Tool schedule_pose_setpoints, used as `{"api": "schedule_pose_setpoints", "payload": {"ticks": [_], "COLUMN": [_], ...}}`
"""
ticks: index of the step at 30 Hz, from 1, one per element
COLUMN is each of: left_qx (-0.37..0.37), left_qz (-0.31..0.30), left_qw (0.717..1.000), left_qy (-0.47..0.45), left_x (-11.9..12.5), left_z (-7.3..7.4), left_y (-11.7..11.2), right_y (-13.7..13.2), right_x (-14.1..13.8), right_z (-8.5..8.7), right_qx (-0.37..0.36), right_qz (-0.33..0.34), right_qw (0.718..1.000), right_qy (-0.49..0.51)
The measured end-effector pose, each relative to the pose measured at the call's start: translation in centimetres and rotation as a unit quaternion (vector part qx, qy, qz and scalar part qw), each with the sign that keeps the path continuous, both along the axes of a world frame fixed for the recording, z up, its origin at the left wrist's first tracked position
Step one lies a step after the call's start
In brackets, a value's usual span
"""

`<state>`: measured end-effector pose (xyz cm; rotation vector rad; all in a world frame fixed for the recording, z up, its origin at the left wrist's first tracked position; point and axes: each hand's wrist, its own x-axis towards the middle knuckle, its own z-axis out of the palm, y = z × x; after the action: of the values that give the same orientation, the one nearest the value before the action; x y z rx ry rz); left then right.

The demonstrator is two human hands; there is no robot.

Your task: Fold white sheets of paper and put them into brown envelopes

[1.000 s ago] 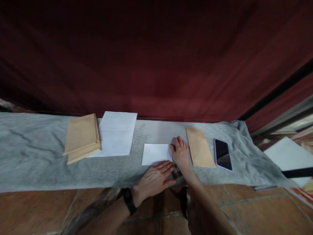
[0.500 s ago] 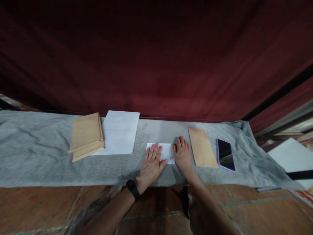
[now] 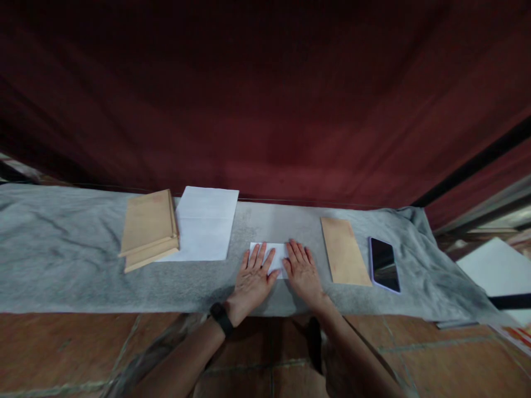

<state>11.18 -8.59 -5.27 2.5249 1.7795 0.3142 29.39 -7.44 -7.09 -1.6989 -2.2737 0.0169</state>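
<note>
A small white folded sheet of paper [image 3: 277, 255] lies flat on the grey cloth, partly covered by both hands. My left hand [image 3: 254, 279] presses on its left part with the fingers spread; a dark watch is on that wrist. On its right part rests my right hand [image 3: 302, 272], fingers stretched out flat. To the right of that hand lies a brown envelope [image 3: 346, 251]. Off to the left is a larger white sheet of paper [image 3: 208, 224] with a crease across it, its left edge under a stack of brown envelopes [image 3: 150, 222].
A phone [image 3: 384, 264] in a light purple case lies right of the single envelope. The grey cloth [image 3: 62, 249] covers a long narrow surface, wrinkled at both ends. Behind it hangs a dark red curtain [image 3: 265, 110]. Tiled floor [image 3: 415, 354] shows in front.
My right hand has slid left onto the white folded paper, its fingers now flatter and more spread. My left hand stays on the paper, with its fingers a little wider apart.
</note>
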Motion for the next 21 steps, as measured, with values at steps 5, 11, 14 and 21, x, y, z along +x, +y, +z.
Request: {"api": "schedule_pose_setpoints", "payload": {"ticks": [5, 11, 14, 21], "left_qx": [-0.016, -0.052, -0.083, -0.176], "left_qz": [0.002, 0.046, 0.076, 0.207], "left_qw": [1.000, 0.993, 0.967, 0.794], "left_qy": [0.011, -0.091, -0.228, -0.543], "left_x": [-1.7, -2.7, -2.9, -3.6], "left_z": [0.0, 0.2, 0.6, 1.5], "left_y": [0.3, 1.3, 2.2, 3.8], "right_y": [-0.1, -0.3, -0.7, -2.6], "right_x": [1.4, 1.8, 1.0, -1.2], "right_z": [0.4, 1.0, 1.7, 1.5], "right_qx": [-0.003, 0.011, 0.011, -0.019], "right_qz": [0.019, 0.013, 0.036, 0.089], "right_qw": [1.000, 1.000, 0.999, 0.995], "right_qy": [-0.019, -0.015, 0.004, 0.041]}}
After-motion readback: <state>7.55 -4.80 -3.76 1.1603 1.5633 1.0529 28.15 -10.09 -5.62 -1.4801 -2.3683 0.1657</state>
